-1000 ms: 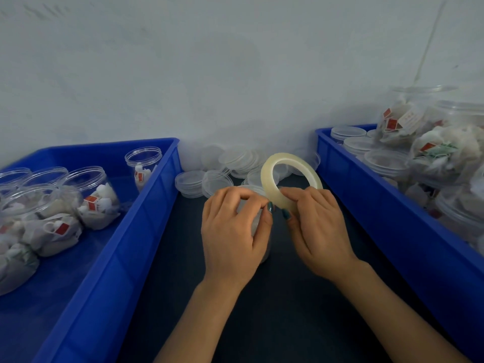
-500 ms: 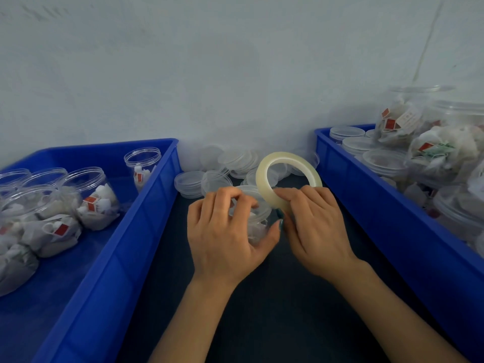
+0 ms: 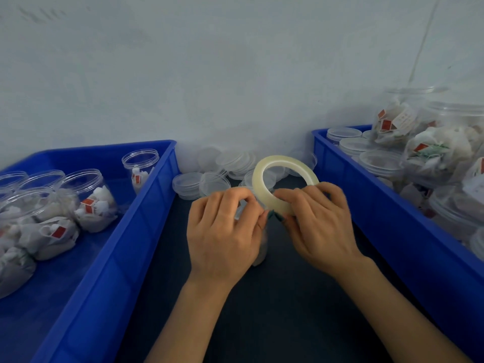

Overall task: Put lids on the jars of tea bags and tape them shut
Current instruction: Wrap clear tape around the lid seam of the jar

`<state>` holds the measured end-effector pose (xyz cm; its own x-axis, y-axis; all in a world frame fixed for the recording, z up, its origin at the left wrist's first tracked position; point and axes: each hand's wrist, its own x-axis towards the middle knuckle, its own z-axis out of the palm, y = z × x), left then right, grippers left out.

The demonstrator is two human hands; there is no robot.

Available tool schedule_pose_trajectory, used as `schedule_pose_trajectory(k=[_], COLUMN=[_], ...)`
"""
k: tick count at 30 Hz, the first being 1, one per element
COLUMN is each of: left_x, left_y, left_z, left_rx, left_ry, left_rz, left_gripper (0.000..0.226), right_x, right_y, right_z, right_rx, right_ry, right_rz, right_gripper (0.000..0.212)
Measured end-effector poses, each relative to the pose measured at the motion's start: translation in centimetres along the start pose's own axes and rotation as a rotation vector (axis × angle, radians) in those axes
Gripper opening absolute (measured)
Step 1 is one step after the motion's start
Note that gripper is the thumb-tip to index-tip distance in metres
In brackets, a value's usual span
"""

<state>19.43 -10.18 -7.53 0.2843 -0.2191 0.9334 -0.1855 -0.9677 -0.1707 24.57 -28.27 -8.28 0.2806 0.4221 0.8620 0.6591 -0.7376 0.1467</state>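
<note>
A clear jar of tea bags (image 3: pixel 259 254) stands on the dark table between two blue bins, mostly hidden under my hands. My left hand (image 3: pixel 222 231) curls over its lidded top and grips it. My right hand (image 3: pixel 317 224) pinches a pale roll of clear tape (image 3: pixel 264 163) at its lower edge, with the roll standing upright just beyond the jar. The thumbs of both hands meet beside the jar's rim. Whether tape runs onto the jar cannot be made out.
A blue bin (image 3: pixel 136 231) on the left holds several open jars of tea bags (image 3: pixel 91 205). Another blue bin (image 3: pixel 392 221) on the right holds lidded jars (image 3: pixel 440 153). Loose clear lids (image 3: pixel 212 179) lie piled against the wall behind my hands.
My left hand turned on the jar top, its fingers shifting left then back toward the tape. The right hand and the roll stayed nearly in place.
</note>
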Motion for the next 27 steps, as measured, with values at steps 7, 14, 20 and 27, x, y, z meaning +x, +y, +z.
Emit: schedule_pose_trajectory(k=[7, 14, 20, 27], left_x=[-1.0, -2.6, -3.8, -4.3], left_y=[0.2, -1.9, -2.4, -2.9], left_z=[-2.2, -4.3, -3.9, -3.3], left_rx=[-0.047, -0.062, -0.078, -0.103], left_ry=[-0.072, -0.153, -0.219, -0.237], left_rz=[-0.001, -0.014, -0.162, -0.217], left_gripper=[0.019, 0.018, 0.024, 0.025], right_x=[-0.8, -2.0, -2.2, -2.2], right_y=[2.7, 5.1, 4.3, 3.8], right_z=[-0.2, 0.4, 1.6, 2.1], right_rx=[-0.035, -0.096, 0.042, 0.077], right_ry=[0.136, 0.171, 0.124, 0.07], right_rz=[-0.029, 0.065, 0.194, 0.254], right_gripper=[0.049, 0.06, 0.059, 0.048])
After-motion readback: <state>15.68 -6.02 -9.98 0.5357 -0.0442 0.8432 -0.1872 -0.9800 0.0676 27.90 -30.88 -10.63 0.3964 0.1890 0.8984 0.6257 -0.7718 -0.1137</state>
